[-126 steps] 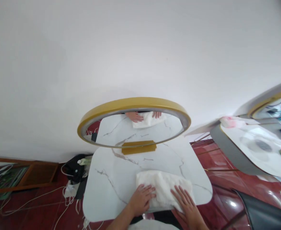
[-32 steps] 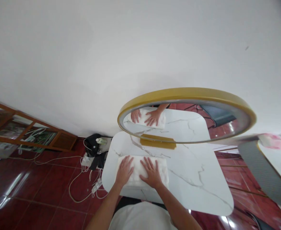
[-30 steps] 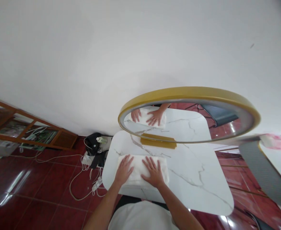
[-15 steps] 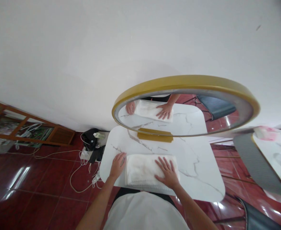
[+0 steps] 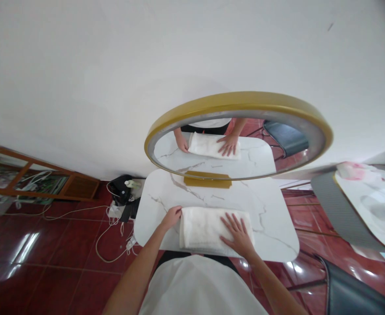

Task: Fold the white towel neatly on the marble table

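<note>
A folded white towel (image 5: pixel 202 227) lies flat near the front edge of the white marbled table (image 5: pixel 271 236). At its far left corner my left hand (image 5: pixel 172 217) is closed, fingertips pinching the towel's edge. My right hand (image 5: pixel 238 235) rests spread and flat on the towel's right part, fingers pointing away from me. The round gold-framed mirror (image 5: pixel 238 103) at the back of the table reflects both hands and the towel.
The mirror's gold base (image 5: pixel 207 180) stands behind the towel. Left of the table, a black bag (image 5: pixel 118 192), a bottle (image 5: pixel 132 184) and cables lie low down. A dark chair (image 5: pixel 353 284) is at front right, with another white table (image 5: pixel 369 205) beyond.
My left hand has gone from lying beside the towel to gripping its left corner. The towel has shifted slightly right on the table, and my right hand stays spread on it.
</note>
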Tool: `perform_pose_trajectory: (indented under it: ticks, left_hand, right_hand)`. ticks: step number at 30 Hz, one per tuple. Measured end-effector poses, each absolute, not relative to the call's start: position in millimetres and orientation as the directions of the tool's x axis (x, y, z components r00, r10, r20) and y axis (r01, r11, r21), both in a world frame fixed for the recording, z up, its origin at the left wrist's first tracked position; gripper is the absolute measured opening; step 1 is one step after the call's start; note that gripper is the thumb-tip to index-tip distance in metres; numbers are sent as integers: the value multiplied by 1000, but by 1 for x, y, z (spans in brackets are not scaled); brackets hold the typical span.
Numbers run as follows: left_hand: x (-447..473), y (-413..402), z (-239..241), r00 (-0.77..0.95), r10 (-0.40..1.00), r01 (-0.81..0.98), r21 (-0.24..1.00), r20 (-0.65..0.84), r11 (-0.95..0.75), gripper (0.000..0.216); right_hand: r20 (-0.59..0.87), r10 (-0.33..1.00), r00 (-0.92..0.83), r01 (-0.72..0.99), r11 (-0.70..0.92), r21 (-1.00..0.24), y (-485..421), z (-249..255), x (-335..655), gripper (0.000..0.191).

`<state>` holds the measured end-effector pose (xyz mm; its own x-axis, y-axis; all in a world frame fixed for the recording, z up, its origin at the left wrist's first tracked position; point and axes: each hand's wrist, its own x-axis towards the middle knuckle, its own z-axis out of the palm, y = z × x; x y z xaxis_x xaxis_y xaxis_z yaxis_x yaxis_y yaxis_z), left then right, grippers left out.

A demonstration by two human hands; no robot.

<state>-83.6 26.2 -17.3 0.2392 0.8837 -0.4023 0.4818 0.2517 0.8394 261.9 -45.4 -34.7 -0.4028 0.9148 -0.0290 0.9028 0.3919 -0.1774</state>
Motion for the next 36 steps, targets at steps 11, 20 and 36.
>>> perform_pose_trajectory:
  ticks: [11, 20, 36]
  left_hand:
    - [-85, 32, -32, 73, 935, 477, 835, -347, 273, 16]
    - [-66, 11, -3, 87, 984, 678, 733, -153, 53, 30]
    - [-46, -32, -34, 506, 845, 817, 411, -173, -405, 87]
  right_hand:
    - [-28, 924, -382, 908, 369, -198, -46, -34, 262, 76]
    - [-47, 936, -348, 920, 331, -208, -40, -21, 231, 82]
    - [-31, 888, -458, 872, 442, -210, -43, -39, 213, 96]
